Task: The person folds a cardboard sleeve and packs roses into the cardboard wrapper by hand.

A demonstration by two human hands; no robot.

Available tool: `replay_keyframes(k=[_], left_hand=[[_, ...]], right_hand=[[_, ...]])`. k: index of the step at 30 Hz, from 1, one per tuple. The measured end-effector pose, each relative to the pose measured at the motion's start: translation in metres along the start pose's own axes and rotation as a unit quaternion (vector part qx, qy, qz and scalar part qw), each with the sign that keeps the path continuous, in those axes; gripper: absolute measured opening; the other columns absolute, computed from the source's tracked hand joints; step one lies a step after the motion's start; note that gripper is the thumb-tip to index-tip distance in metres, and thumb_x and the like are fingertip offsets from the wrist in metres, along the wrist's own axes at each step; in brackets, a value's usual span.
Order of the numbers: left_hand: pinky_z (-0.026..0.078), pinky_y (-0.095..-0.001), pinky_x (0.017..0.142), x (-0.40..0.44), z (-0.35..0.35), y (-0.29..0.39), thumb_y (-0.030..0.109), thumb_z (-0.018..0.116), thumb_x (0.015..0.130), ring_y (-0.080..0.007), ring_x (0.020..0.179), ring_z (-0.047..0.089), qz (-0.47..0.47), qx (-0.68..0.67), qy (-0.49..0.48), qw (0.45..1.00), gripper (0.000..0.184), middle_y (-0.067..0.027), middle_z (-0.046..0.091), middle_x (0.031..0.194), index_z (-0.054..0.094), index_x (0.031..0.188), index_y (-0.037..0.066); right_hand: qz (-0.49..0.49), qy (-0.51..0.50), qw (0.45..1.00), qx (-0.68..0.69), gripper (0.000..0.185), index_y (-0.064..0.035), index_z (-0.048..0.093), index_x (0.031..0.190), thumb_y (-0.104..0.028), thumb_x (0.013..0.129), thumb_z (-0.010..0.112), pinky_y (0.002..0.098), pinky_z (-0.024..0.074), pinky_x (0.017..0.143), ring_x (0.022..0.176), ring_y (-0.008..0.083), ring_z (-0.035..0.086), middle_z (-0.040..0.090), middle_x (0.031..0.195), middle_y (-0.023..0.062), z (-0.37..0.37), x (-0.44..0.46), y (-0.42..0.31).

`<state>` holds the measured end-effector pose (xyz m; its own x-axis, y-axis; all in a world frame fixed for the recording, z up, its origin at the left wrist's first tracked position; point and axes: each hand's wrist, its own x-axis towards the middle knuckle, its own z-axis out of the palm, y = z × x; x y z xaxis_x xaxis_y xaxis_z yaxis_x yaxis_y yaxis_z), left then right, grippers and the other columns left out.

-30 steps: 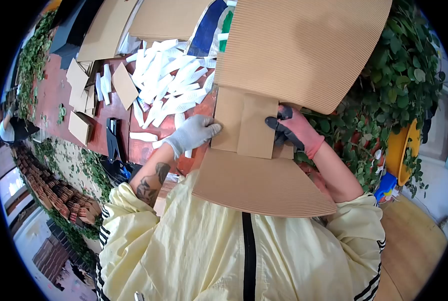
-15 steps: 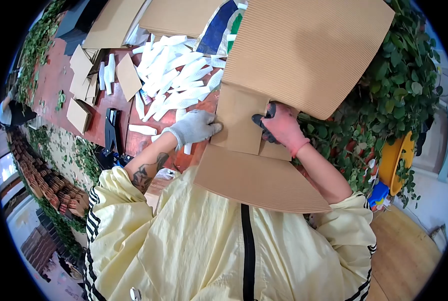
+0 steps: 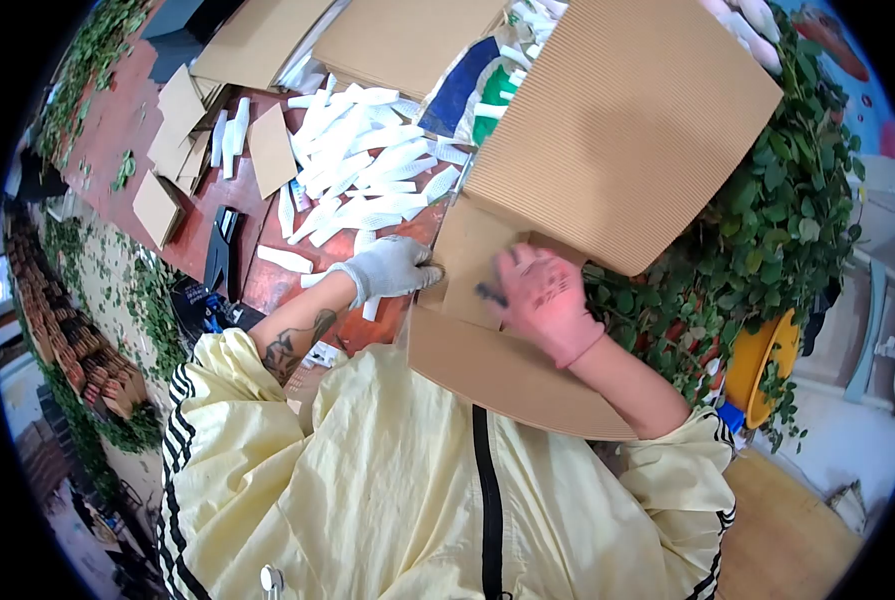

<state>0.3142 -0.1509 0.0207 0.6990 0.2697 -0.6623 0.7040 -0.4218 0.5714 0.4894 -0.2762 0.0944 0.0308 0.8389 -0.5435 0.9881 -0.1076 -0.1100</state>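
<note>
A corrugated cardboard box [image 3: 627,130], partly folded, stands in front of me with its large ribbed flap raised. Its curved near flap [image 3: 497,375] leans toward my jacket. My left hand [image 3: 392,267], in a grey glove, pinches the box's left edge. My right hand [image 3: 547,300], in a pink glove with dark fingertips, lies over the box's middle panel, fingers stretched out and slightly blurred. Its fingertips are close to the panel; whether they press on it I cannot tell. The wrist passes above the curved flap.
White foam net sleeves [image 3: 367,165] are heaped on the red table [image 3: 102,150]. A black stapler [image 3: 223,250] lies left of them. Cardboard pieces [image 3: 272,150] and stacked sheets [image 3: 397,45] are farther back. Leafy greenery [image 3: 767,230] and a yellow object [image 3: 757,370] are at right.
My right hand has let go of the inner cardboard panel and turned its back upward, over the middle panel. The left hand stays at the left edge. The view has shifted slightly.
</note>
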Motion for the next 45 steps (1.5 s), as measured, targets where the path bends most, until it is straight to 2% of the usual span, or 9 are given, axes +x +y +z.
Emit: replay_keyframes(k=[2, 16, 18, 25, 28, 31, 32, 38, 45], left_hand=[[0.048, -0.0418, 0.077, 0.000, 0.004, -0.003, 0.045, 0.052, 0.086, -0.0323, 0.081, 0.064, 0.004, -0.004, 0.000, 1.000, 0.045, -0.0171, 0.066, 0.079, 0.066, 0.084, 0.003], [0.049, -0.0382, 0.070, -0.016, -0.005, 0.000, 0.038, 0.057, 0.084, -0.0276, 0.074, 0.065, 0.045, 0.034, 0.090, 0.994, 0.035, -0.0145, 0.065, 0.074, 0.066, 0.080, 0.004], [0.048, -0.0369, 0.075, -0.030, -0.013, 0.008, 0.027, 0.061, 0.076, -0.0244, 0.084, 0.064, 0.144, 0.075, 0.286, 0.944, 0.020, -0.0099, 0.064, 0.083, 0.067, 0.085, 0.010], [0.045, -0.0397, 0.089, -0.020, -0.042, 0.093, 0.021, 0.066, 0.069, -0.0265, 0.107, 0.055, 0.484, 0.230, 0.452, 0.713, 0.044, -0.0111, 0.058, 0.112, 0.058, 0.111, 0.009], [0.043, -0.0373, 0.094, -0.020, -0.064, 0.116, 0.042, 0.058, 0.082, -0.0311, 0.110, 0.055, 0.265, 0.266, 0.139, 0.916, 0.060, -0.0150, 0.058, 0.116, 0.046, 0.132, 0.011], [0.041, -0.0407, 0.096, -0.008, -0.093, 0.145, 0.058, 0.050, 0.081, -0.0320, 0.116, 0.053, 0.205, 0.266, -0.011, 0.942, 0.071, -0.0170, 0.055, 0.125, 0.044, 0.136, 0.014], [0.037, -0.0401, 0.100, 0.023, -0.093, 0.147, 0.075, 0.034, 0.080, -0.0355, 0.119, 0.049, 0.194, 0.238, -0.058, 0.950, 0.086, -0.0206, 0.052, 0.128, 0.039, 0.140, 0.013], [0.029, -0.0416, 0.105, 0.054, -0.110, 0.164, 0.078, 0.027, 0.080, -0.0313, 0.129, 0.038, 0.196, 0.265, -0.110, 0.937, 0.091, -0.0142, 0.041, 0.141, 0.042, 0.138, 0.009], [0.041, -0.0428, 0.094, 0.116, -0.087, 0.152, 0.060, 0.032, 0.091, -0.0272, 0.104, 0.056, 0.088, 0.232, -0.261, 0.933, 0.068, -0.0127, 0.061, 0.111, 0.060, 0.114, 0.003]], right_hand=[[-0.137, 0.090, 0.983, -0.085, 0.063, -0.0013, 0.050, 0.121, -0.049, 0.080, 0.059, 0.0446, 0.0352, 0.101, 0.124, 0.0370, 0.040, 0.043, 0.132, 0.0205, 0.015, 0.006, -0.003], [-0.081, 0.024, 0.989, -0.119, 0.074, -0.0010, 0.041, 0.133, -0.052, 0.081, 0.057, 0.0419, 0.0296, 0.108, 0.131, 0.0363, 0.033, 0.033, 0.142, 0.0215, 0.046, 0.024, -0.003], [-0.075, 0.027, 0.992, -0.099, 0.077, -0.0017, 0.039, 0.135, -0.053, 0.080, 0.058, 0.0420, 0.0276, 0.109, 0.131, 0.0362, 0.033, 0.033, 0.141, 0.0221, 0.039, 0.022, -0.004], [-0.128, 0.169, 0.976, -0.047, 0.077, -0.0070, 0.040, 0.135, -0.050, 0.076, 0.063, 0.0457, 0.0226, 0.110, 0.131, 0.0289, 0.034, 0.039, 0.139, 0.0148, 0.066, 0.024, 0.008], [-0.114, 0.079, 0.990, -0.007, 0.077, -0.0057, 0.040, 0.134, -0.050, 0.075, 0.063, 0.0449, 0.0257, 0.109, 0.129, 0.0284, 0.036, 0.041, 0.137, 0.0164, 0.044, 0.019, 0.001], [-0.027, -0.050, 0.995, 0.087, 0.078, -0.0033, 0.041, 0.132, -0.050, 0.074, 0.064, 0.0433, 0.0282, 0.108, 0.128, 0.0322, 0.037, 0.040, 0.137, 0.0203, 0.018, 0.014, -0.009], [-0.092, 0.095, 0.990, -0.040, 0.080, -0.0006, 0.046, 0.128, -0.054, 0.071, 0.065, 0.0438, 0.0309, 0.107, 0.127, 0.0378, 0.037, 0.038, 0.137, 0.0241, 0.039, 0.019, -0.001], [-0.117, 0.126, 0.985, 0.003, 0.077, 0.0000, 0.048, 0.127, -0.049, 0.070, 0.067, 0.0426, 0.0307, 0.106, 0.126, 0.0386, 0.038, 0.039, 0.134, 0.0245, 0.038, 0.015, 0.003], [-0.124, 0.091, 0.988, 0.005, 0.077, -0.0011, 0.044, 0.131, -0.047, 0.074, 0.064, 0.0435, 0.0277, 0.107, 0.124, 0.0395, 0.037, 0.039, 0.134, 0.0240, 0.038, 0.011, 0.005]])
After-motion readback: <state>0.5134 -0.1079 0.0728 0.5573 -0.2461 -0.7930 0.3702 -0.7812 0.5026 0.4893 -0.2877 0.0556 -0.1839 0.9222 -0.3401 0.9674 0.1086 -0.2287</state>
